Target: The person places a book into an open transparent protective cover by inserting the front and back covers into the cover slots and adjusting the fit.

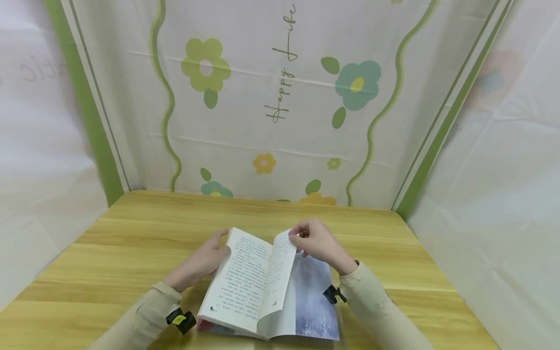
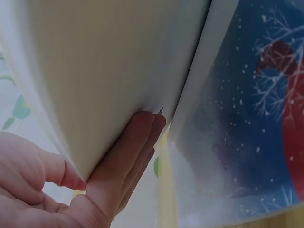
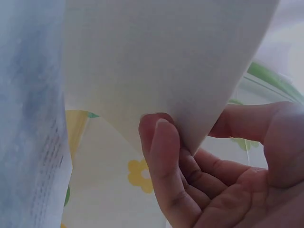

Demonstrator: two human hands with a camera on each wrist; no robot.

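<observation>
- Nearest the camera in the head view: the near edge of the book [image 1: 262, 291], which lies open on the counter [image 1: 109, 253], close to the counter's near edge and about midway between its left and right edges.
- Left hand [image 1: 205, 260]: fingers straight, laid along the outer edge of the left-hand block of pages; the left wrist view shows the fingers [image 2: 126, 156] pressed flat under that block, nothing pinched.
- Right hand [image 1: 317, 240]: fingers curled, pinching the top corner of a single raised page [image 1: 280, 272]; the right wrist view shows thumb [image 3: 164, 156] and fingers closed on the leaf's edge.
- Risk, judged: the pinch sits at one corner only. A sharp pull could crease or tear the leaf there.
- Risk, judged: the leaf curves steeply near the spine; forcing it flat too fast could fold it.
- Risk, judged: the left-hand block is held only by flat fingers. If they slacken, pages may spring back and the place be lost.
- Risk, judged: more than one leaf may be caught in the pinch; the pictures cannot settle this.
- Count: one book; one raised page; two hands; one counter; two wrist-worn devices [image 1: 180, 321].
</observation>
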